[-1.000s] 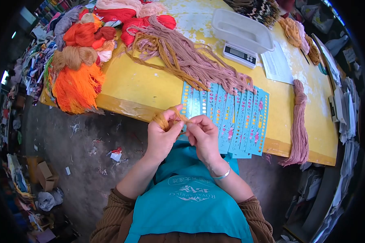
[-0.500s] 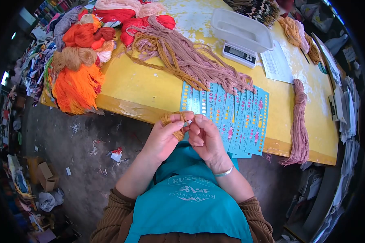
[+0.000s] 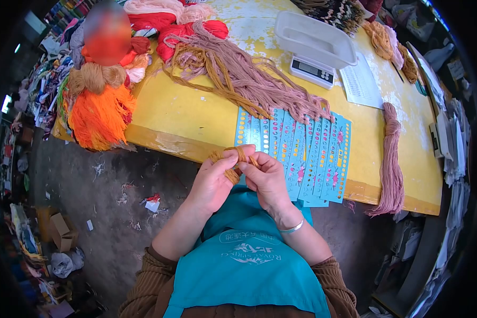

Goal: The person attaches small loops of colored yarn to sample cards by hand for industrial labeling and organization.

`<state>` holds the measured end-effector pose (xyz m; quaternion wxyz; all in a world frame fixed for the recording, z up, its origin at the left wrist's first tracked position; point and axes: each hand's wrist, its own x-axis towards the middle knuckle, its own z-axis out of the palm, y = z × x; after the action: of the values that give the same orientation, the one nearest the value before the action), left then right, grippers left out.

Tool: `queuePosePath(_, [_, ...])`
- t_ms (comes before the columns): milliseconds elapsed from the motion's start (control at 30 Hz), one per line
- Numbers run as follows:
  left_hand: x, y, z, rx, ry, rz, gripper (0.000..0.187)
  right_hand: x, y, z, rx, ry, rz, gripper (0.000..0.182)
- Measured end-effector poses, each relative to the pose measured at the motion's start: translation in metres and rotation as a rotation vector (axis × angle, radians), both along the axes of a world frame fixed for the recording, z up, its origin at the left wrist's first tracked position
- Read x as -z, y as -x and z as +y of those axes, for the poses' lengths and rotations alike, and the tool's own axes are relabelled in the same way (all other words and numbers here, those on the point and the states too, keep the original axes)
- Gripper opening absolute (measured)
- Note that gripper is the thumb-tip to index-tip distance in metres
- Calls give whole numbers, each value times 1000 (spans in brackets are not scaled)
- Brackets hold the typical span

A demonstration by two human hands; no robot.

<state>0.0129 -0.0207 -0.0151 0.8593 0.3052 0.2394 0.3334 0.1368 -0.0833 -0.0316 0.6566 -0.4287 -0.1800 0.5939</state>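
Two hands meet just below the yellow bench's point(image 3: 196, 119) near edge: left hand point(image 3: 213, 183) cradles a small ochre yarn bundle point(image 3: 232, 161), right hand point(image 3: 269, 179) pinches its strands. Soft, light, easily tangled, it looks best gripped around its middle.

Ochre yarn bundle point(image 3: 232, 161); yellow table point(image 3: 185, 114); turquoise cards point(image 3: 297, 151) with coloured dots; orange yarn point(image 3: 98, 114); teal apron point(image 3: 249, 265).

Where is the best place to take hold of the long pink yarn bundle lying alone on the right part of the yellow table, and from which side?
Grip the pink yarn bundle at its tied neck near the far end, coming from above. There the strands are bound tightly, while the near end hangs loose over the yellow table edge. This is a judgement.
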Motion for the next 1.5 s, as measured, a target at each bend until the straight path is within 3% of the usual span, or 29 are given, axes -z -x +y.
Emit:
queuePosePath(1167, [9, 3, 3, -23, -2, 9, 26, 1, 0, -3, 83, -31, 53, 3])
queuePosePath(1500, [9, 3, 3, -32, -54, -2, 22, 5, -2, -4, 98, -44, -48, 4])
